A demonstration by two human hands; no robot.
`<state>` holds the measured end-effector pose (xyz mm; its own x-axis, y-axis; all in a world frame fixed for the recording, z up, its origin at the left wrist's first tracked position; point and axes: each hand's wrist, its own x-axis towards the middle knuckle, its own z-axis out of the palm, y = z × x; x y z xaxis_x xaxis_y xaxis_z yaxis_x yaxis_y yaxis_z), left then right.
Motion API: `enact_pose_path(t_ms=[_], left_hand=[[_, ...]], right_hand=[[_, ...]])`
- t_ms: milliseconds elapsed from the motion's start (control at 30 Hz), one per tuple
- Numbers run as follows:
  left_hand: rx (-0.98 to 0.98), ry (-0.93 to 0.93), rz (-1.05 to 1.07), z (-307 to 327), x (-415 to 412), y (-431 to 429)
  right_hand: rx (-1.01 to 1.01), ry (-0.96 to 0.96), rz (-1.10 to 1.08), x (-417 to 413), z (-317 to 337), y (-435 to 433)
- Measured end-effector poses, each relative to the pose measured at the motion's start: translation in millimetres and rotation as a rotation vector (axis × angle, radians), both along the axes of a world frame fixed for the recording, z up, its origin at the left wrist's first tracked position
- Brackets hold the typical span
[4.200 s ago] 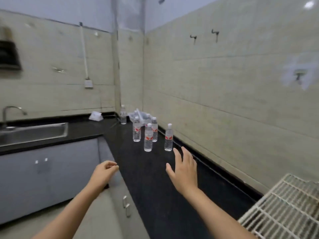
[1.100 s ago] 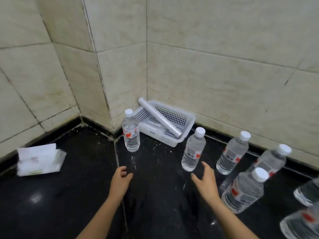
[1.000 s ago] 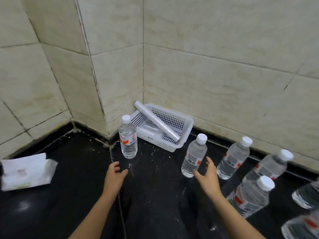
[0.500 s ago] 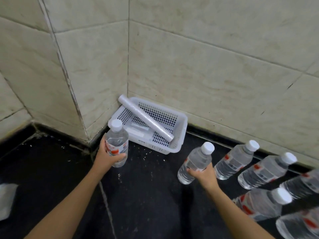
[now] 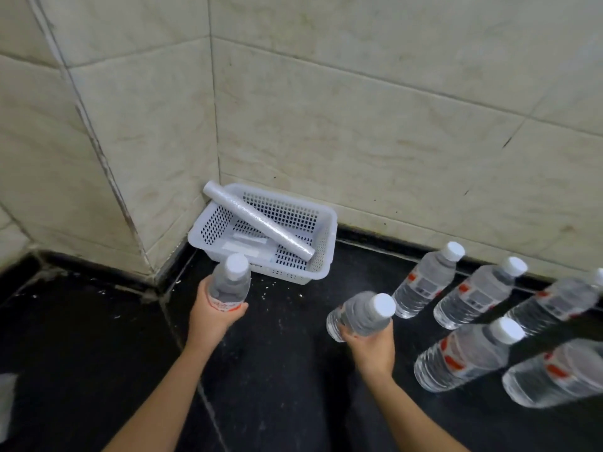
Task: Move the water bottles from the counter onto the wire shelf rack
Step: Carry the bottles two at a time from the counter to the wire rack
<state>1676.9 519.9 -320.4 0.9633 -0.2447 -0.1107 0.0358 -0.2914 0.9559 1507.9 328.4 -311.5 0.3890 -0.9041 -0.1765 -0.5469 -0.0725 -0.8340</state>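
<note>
Stained beige tiled walls [image 5: 391,125]

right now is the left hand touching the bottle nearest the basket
Touching: the head view shows the left hand curled round the bottle at its label.

Clear white-capped water bottles [image 5: 424,285] on counter [image 5: 280,380]

Clear bottles [image 5: 422,283], white caps, red labels; white perforated basket [image 5: 321,261]; black counter [image 5: 277,370].
</note>
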Motion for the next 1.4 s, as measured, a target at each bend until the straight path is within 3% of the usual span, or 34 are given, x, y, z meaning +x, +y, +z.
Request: enact_pose_path(t_ms=[233,367,467,567,667,1000,1400], left_hand=[[0.346,-0.326,-0.212,-6.4,-37.8,-24.9],[0.426,-0.469,-0.299,-9.8,-70.0,-41.8],[0.357,-0.382,-0.328,-9.9,-91.0,-50.0],[0.136,-0.111,-0.233,5.5,-131.3,-58.1],[0.069,0.050,-0.165,16.6,-186.7,-66.2],[0.002,0.032,-0.496,31.2,-404.3,-112.9],[-0.046,-0.021,-0.999,63.5,-622.0,-189.7]], right_hand=[[0.055,-0.079,-0.128,-47.9,-13.6,24.3],[0.033,-0.066,-0.126,-82.5,0.7,31.4],[0.033,-0.043,-0.146,-114.8,7.9,35.3],[-0.008,-0.031,-0.231,-149.9,13.2,35.7],[-0.062,-0.028,-0.299,-190.0,17.8,31.0],[-0.244,-0.048,-0.493,-396.1,45.5,20.6],[-0.229,-0.071,-0.911,-611.5,43.8,0.9]])
